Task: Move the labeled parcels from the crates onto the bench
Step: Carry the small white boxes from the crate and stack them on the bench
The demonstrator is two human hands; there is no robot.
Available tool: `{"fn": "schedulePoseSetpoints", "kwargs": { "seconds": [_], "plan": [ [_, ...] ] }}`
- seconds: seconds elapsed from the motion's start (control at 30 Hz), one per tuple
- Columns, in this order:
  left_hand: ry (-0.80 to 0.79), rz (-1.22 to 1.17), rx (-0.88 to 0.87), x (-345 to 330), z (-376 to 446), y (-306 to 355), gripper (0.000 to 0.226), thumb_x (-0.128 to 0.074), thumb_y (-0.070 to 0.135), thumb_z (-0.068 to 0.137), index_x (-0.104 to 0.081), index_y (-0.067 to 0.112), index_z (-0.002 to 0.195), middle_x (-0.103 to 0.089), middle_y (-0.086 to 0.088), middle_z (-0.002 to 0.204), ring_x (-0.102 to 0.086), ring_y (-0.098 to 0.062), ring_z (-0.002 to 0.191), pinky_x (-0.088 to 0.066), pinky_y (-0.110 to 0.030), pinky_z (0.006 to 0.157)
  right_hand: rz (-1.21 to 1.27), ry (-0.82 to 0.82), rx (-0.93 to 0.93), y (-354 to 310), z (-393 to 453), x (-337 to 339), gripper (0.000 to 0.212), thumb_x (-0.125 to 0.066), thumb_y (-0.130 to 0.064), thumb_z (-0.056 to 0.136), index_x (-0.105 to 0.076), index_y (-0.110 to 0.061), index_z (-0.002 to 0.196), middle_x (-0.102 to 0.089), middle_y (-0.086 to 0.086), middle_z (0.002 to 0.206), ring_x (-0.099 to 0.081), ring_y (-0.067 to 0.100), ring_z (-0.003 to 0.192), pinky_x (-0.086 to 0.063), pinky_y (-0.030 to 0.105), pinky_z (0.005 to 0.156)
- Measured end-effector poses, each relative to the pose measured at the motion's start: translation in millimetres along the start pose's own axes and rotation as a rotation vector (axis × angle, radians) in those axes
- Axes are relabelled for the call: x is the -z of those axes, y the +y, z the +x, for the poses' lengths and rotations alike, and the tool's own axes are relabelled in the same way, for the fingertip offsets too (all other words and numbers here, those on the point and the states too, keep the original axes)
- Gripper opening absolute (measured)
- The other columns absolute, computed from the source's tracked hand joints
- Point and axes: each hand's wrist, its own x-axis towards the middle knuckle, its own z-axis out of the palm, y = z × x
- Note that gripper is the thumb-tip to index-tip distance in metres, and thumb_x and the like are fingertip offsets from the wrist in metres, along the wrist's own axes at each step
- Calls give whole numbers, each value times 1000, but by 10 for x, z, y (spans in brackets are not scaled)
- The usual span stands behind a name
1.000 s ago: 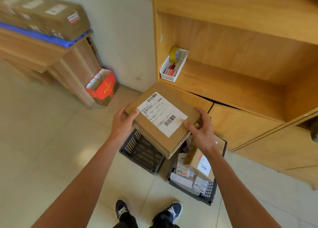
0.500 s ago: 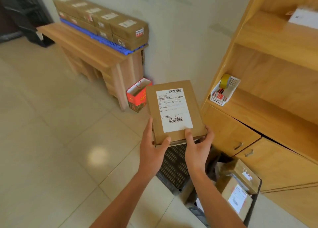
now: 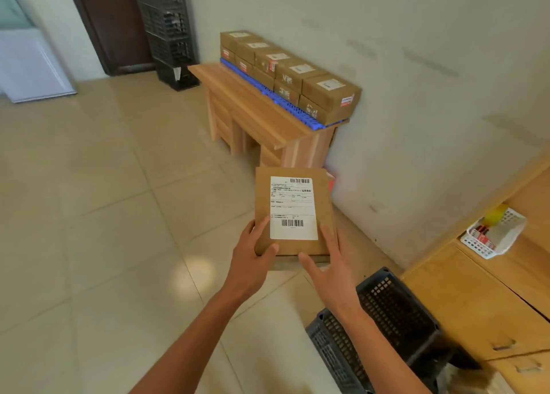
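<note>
I carry a flat brown cardboard parcel [image 3: 265, 203] with a white barcode label on top, held level over the tiled floor. My left hand [image 3: 253, 256] grips its near left corner, thumb lying on the top face. My right hand [image 3: 330, 262] holds the near right edge, thumb on the front corner and fingers up the side. Ahead stands the wooden bench [image 3: 253, 107] against the wall. A row of labeled brown boxes [image 3: 330, 93], stacked two high, sits on a blue strip [image 3: 268, 94] along its back. A black plastic crate [image 3: 387, 313] lies at the lower right.
A wooden cabinet [image 3: 476, 304] runs along the right, with a white basket [image 3: 494, 236] holding a yellow tape roll on its shelf. Black crates [image 3: 169, 30] are stacked beside a dark door [image 3: 110, 21] at the back. A red bag [image 3: 331, 182] peeks out behind the parcel.
My view has swung left, from the crates and cabinet to the bench. The parcel has come along with both hands on it, turned so its label faces me lengthwise.
</note>
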Motion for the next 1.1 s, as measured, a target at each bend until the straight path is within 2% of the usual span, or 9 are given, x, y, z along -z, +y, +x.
{"fn": "schedulePoseSetpoints", "kwargs": {
  "seconds": [0.23,0.4,0.5,0.63,0.7,0.8,0.87,1.0,1.1],
  "plan": [
    [105,23,5,690,539,-304,64,-63,18,98,-40,44,153,-43,20,150,-42,14,129,-40,-2,92,-28,-124,144,-355,780,-648,89,-82,-34,82,-31,-43,153,-23,-14,161,-31,8,144,-38,40,116],
    [150,13,47,1020,1228,-466,67,-71,53,81,-42,63,141,-42,30,144,-43,13,127,-53,-15,86,-32,-160,201,-398,1621,-1003,86,-84,-20,80,-40,-34,152,-18,-25,158,-26,-5,142,-30,25,117],
    [148,32,67,1148,1685,-497,76,-78,46,81,-41,56,146,-41,23,147,-42,14,127,-52,-12,84,-10,-180,188,-458,2119,-1217,84,-84,-15,79,-43,-30,151,-25,-14,160,-26,-6,143,-27,20,117],
    [180,100,64,1384,2259,-491,85,-80,45,78,-38,50,150,-40,20,149,-39,14,129,-44,-5,90,3,-221,210,-645,2743,-1541,85,-83,-20,80,-40,-36,151,-25,-4,163,-7,-30,131,-11,-7,101],
    [214,110,76,1530,2494,-498,84,-80,42,79,-38,47,151,-40,18,150,-38,15,128,-43,-4,91,2,-258,219,-760,3021,-1676,85,-82,-23,83,-36,-38,153,-20,-7,165,-12,-20,137,-14,-2,104],
    [254,150,66,1765,2850,-554,82,-82,36,84,-36,47,151,-38,15,151,-36,20,126,-40,0,90,33,-302,249,-934,3417,-1884,85,-80,-21,85,-35,-36,155,-23,-5,163,-23,4,146,-28,21,115],
    [269,167,71,1938,3119,-619,83,-82,36,84,-36,47,152,-37,15,151,-35,22,125,-38,2,89,25,-312,263,-1032,3699,-2067,84,-80,-20,84,-36,-32,155,-24,-3,162,-25,9,147,-29,29,118],
    [292,167,73,2305,3721,-808,83,-82,36,85,-36,45,153,-36,14,152,-34,21,125,-37,3,90,1,-305,291,-1217,4291,-2511,84,-81,-19,83,-38,-27,155,-25,-3,163,-27,10,147,-25,23,117],
    [291,152,51,2565,4184,-932,82,-83,34,85,-38,43,153,-37,13,153,-35,19,126,-38,1,91,-29,-276,322,-1355,4695,-2796,83,-81,-19,83,-38,-25,154,-25,-11,159,-25,-5,137,-19,1,108]
  ]
}}
